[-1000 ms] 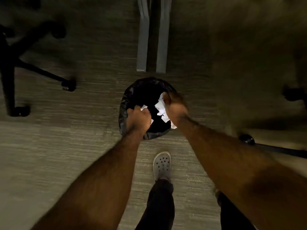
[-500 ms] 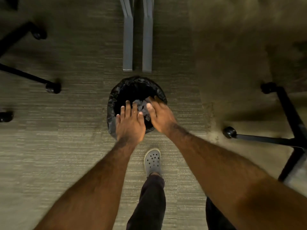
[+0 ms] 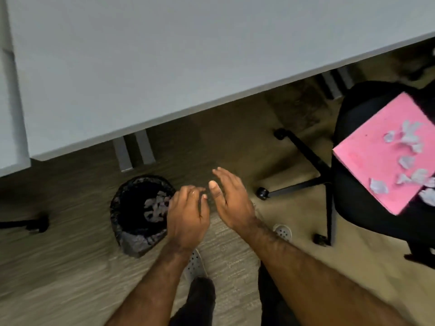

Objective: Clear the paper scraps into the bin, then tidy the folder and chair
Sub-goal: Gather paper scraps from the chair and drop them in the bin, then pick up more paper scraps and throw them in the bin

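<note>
Left hand (image 3: pixel 188 220): above the floor just right of the bin; fingers curled loosely inward, grip slack; nothing held
Right hand (image 3: pixel 231 200): just beside the left hand, thumbs close together; palm turned left, fingers extended and spread, grip wide; nothing held
Bin (image 3: pixel 122 208): round, black liner; stands on the carpet (image 3: pixel 70 267) under the near edge of the table (image 3: pixel 141 67); left of both hands
Scraps in bin (image 3: pixel 155 207): pale crumpled pieces lying at the bottom, toward the right side
Folder (image 3: pixel 367 165): pink; lies flat on the seat of the chair (image 3: pixel 353 109), one corner hanging past the seat's near edge; well apart from the hands, to the right
Scraps on folder (image 3: pixel 408 149): several pale torn pieces scattered over the right half of it; one more (image 3: pixel 427 196) at its lower right edge, partly on the seat
Chair: black, wheeled base; right of the table's edge, not pushed under
Feet: light perforated shoes (image 3: pixel 194 264) on the carpet below the hands; image blurred
</note>
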